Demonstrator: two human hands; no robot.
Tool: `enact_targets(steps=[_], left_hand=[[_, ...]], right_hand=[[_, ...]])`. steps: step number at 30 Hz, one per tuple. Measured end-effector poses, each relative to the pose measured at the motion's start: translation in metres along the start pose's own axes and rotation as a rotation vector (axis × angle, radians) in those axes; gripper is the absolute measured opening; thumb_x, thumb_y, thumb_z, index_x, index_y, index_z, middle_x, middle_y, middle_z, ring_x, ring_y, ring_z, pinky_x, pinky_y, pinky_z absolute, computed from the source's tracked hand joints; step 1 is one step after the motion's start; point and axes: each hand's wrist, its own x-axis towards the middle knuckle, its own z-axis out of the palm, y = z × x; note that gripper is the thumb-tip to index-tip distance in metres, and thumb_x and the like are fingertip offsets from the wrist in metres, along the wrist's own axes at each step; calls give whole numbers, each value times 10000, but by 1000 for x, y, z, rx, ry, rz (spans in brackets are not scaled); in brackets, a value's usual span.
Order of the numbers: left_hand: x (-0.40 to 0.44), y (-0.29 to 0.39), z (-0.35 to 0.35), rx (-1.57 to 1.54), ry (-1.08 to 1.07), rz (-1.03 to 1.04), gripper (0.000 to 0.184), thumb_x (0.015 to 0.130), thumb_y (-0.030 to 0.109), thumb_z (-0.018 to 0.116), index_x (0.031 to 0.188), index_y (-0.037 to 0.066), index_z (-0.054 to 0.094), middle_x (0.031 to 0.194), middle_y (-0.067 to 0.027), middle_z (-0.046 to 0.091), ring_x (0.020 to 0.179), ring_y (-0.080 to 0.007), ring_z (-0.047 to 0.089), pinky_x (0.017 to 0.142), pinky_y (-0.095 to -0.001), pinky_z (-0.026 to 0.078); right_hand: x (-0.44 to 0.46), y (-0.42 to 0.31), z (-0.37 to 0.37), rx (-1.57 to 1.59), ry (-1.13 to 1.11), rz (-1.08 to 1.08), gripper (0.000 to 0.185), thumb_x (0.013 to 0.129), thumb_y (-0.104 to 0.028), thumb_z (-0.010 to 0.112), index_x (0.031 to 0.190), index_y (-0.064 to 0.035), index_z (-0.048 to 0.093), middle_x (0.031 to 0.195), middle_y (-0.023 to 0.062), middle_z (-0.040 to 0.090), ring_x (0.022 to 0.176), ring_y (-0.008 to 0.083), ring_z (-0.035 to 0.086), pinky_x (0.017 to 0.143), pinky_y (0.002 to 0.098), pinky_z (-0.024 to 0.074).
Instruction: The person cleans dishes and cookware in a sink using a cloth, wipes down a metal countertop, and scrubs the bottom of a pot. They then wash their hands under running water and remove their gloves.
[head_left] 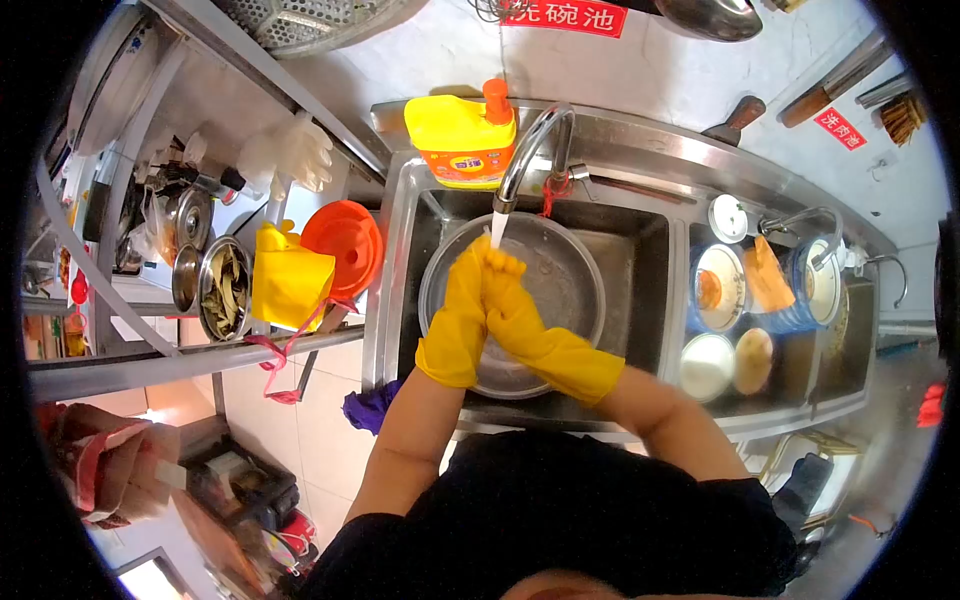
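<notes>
Both of my hands wear yellow rubber gloves and meet under the tap, where white running water falls on them. My left hand and my right hand are closed and pressed against each other, fingers curled. Whatever lies between them, if anything, is hidden. Beneath the gloves a round translucent basin stands in the left bowl of the steel sink. A yellow detergent jug with an orange cap sits on the sink's back ledge, left of the tap.
An orange-red plastic basin, a yellow container and a metal pot of dried leaves stand on the left rack. Purple cloth hangs at the sink's front-left corner. Several tubs, including a white one, occupy the right sink.
</notes>
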Motion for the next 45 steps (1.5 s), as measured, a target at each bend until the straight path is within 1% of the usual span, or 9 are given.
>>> enact_targets(steps=[4, 14, 20, 25, 35, 38, 40, 42, 45], left_hand=[[-11, -5, 0, 464, 227, 127, 318, 993, 355, 524, 1034, 55, 621, 876, -80, 652, 761, -166, 604, 771, -290, 525], [-22, -16, 37, -206, -69, -26, 449, 971, 452, 549, 1166, 49, 587, 1051, -155, 659, 971, -286, 651, 873, -413, 538], [3, -48, 1, -315, -567, 116, 491, 974, 490, 534, 1202, 58, 571, 1072, -141, 654, 989, -295, 644, 892, -415, 530], [-19, -18, 6, -52, -53, 374, 483, 1013, 455, 476, 1277, 54, 528, 1147, -111, 623, 1068, -294, 601, 932, -423, 489], [-31, 2, -2, -84, -50, 341, 506, 1034, 374, 464, 1438, 70, 433, 1394, -113, 520, 1274, -252, 505, 1081, -391, 411], [-19, -30, 1, 707, 142, 536, 511, 1035, 413, 453, 1419, 76, 446, 1383, -111, 521, 1267, -251, 496, 1081, -398, 410], [-31, -22, 31, 13, 29, 101, 520, 1039, 409, 441, 1440, 79, 421, 1424, -116, 485, 1314, -244, 456, 1106, -395, 388], [-31, -6, 22, 932, 194, 260, 496, 1038, 412, 444, 1407, 81, 456, 1368, -104, 525, 1256, -236, 498, 1081, -384, 413], [-34, 7, 28, 94, 153, 211, 408, 1025, 459, 460, 1241, 130, 568, 1096, -57, 611, 967, -194, 588, 881, -338, 506]], right_hand=[[20, -17, 0, 43, -92, 105, 250, 982, -145, 533, 1204, -42, 584, 1056, 84, 658, 1022, 197, 611, 911, 321, 482], [81, 13, -21, 216, 114, -238, 294, 1011, -124, 467, 1252, 1, 580, 1101, 132, 662, 1004, 212, 624, 841, 340, 529], [51, -13, -4, -659, 248, -325, 398, 1009, -281, 477, 1296, -13, 539, 1106, 117, 656, 985, 220, 626, 871, 359, 505], [16, 23, 29, -733, 287, -700, 380, 1001, -276, 492, 1274, -17, 547, 1081, 120, 658, 962, 223, 631, 855, 365, 511], [14, 23, 48, -702, 310, -714, 346, 985, -267, 522, 1229, -25, 562, 1032, 127, 660, 917, 229, 639, 822, 377, 524], [53, -6, 28, -490, 350, -502, 336, 980, -265, 531, 1216, -28, 567, 1017, 129, 661, 903, 230, 642, 812, 381, 528], [62, -22, 11, -420, 363, -418, 330, 977, -263, 537, 1207, -29, 570, 1007, 131, 662, 894, 232, 644, 805, 383, 530], [40, -11, 24, -528, 372, -518, 323, 973, -261, 543, 1198, -31, 573, 997, 132, 662, 885, 233, 645, 799, 386, 533], [8, 15, 52, -684, 371, -713, 313, 969, -258, 552, 1185, -33, 577, 982, 134, 663, 871, 235, 648, 789, 389, 537]])
